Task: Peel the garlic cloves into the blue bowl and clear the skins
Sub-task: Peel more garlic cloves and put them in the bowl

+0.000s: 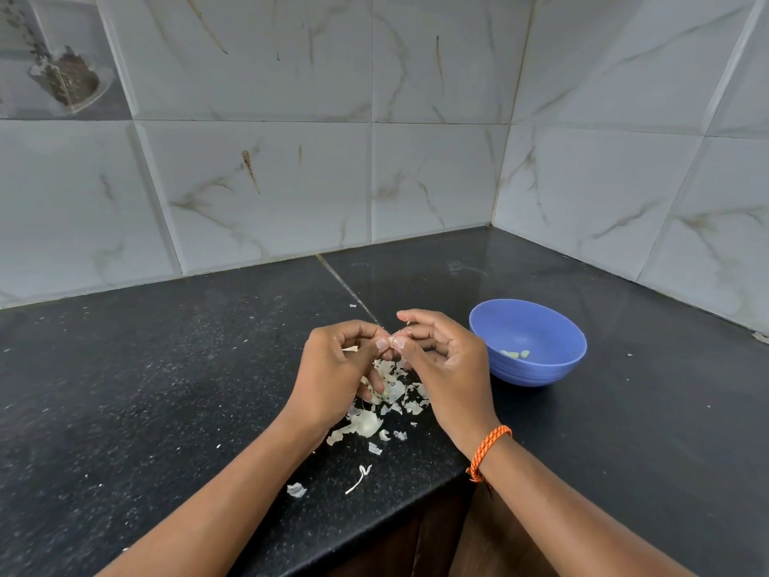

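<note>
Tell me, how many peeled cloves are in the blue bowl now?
2 visible, perhaps more. Both cloves lie side by side on the bottom of the bowl, toward its near wall. That wall may hide others. One further clove is pinched between the hands, outside the bowl.

The bowl [527, 341] sits on the counter [166, 389], right of the skins [376, 410]. Peeled cloves [515, 354] lie in it.

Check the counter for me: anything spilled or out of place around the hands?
Yes: garlic skins litter the black counter under both hands, with strays near its front edge. The blue bowl stands upright, a few peeled cloves inside.
</note>
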Tool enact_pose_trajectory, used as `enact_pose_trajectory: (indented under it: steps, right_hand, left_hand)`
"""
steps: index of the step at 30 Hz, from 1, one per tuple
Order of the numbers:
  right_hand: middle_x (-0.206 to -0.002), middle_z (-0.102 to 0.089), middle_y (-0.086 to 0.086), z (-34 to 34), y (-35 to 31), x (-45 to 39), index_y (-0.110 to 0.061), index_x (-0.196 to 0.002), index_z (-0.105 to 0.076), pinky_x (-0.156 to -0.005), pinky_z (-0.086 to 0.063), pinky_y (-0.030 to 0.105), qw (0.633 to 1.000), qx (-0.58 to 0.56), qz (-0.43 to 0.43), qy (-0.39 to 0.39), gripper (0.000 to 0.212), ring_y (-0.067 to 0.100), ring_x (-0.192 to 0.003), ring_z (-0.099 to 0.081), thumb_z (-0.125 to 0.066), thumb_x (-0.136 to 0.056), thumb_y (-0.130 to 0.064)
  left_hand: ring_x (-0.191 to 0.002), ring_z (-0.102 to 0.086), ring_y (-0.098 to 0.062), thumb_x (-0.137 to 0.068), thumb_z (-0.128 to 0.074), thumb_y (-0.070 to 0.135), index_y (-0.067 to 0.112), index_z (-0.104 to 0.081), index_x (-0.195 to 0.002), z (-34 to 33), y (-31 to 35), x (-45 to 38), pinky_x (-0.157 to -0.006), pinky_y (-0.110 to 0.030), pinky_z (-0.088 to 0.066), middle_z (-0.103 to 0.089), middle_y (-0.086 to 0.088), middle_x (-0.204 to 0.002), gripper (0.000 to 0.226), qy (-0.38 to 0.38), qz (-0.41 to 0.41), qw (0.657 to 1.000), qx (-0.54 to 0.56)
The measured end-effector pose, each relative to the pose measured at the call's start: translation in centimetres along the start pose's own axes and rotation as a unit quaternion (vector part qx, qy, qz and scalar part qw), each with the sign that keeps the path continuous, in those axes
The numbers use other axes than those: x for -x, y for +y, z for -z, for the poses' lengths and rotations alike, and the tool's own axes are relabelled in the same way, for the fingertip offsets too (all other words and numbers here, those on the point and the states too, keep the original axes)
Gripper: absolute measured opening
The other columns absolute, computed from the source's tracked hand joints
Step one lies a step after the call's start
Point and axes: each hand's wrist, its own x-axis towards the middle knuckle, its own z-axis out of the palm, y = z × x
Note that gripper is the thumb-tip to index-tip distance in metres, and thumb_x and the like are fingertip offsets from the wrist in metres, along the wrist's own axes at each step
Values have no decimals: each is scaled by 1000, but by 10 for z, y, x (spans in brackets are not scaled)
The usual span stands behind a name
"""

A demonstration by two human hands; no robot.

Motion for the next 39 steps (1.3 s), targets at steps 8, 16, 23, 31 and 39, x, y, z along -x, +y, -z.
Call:
enact_pose_trajectory:
  steps: [8, 16, 23, 31, 39]
  right_hand:
    - [-94, -81, 6, 0, -2, -4, -8, -114, -77, -79, -65, 34, 999, -31, 2, 9, 16, 23, -84, -80, -72, -99, -2]
    - [-101, -77, 4, -4, -3, -1, -19, -128, -72, -87, -65, 39, 999, -36, -19, -25, 38, 24, -96, -78, -82, -93, -9]
    - [-93, -81, 0, -1, -11, -2, -12, -107, -80, -82, -66, 36, 1000, -9, 8, -6, 22, 19, -90, -80, -86, -87, -20]
    - [-95, -81, 1, 0, -8, -3, -10, -106, -82, -80, -64, 29, 1000, -5, 23, -10, 14, 21, -92, -79, -77, -95, -3]
    - [-86, -81, 1, 0, -4, -5, -14, -112, -79, -77, -66, 33, 1000, 16, 13, -1, 21, 20, -80, -80, -73, -97, -1]
  left_hand:
    - [-55, -66, -27, -107, -68, 16, 7, -76, -98, 1, -2, -1, -46, -31, -54, -76, -6, -86, 16, -11, -7, 1000, 5]
    - [-53, -65, -29, -109, -65, 18, 9, -74, -100, -1, -4, -2, -48, -34, -56, -76, -6, -88, 15, 10, -12, 1000, 3]
    - [-56, -67, -31, -111, -62, 21, 9, -69, -100, -1, -1, 0, -49, -37, -58, -76, 3, -90, 17, -8, -26, 999, -24]
    - [-66, -72, -48, -105, -71, 20, 12, -74, -104, -1, 1, 1, -51, -38, -58, -78, -5, -93, 9, -4, -30, 1000, 0]
    - [-63, -73, -43, -97, -82, 23, 11, -74, -104, 2, 1, 1, -56, -49, -60, -80, -4, -93, 15, -6, -29, 999, -16]
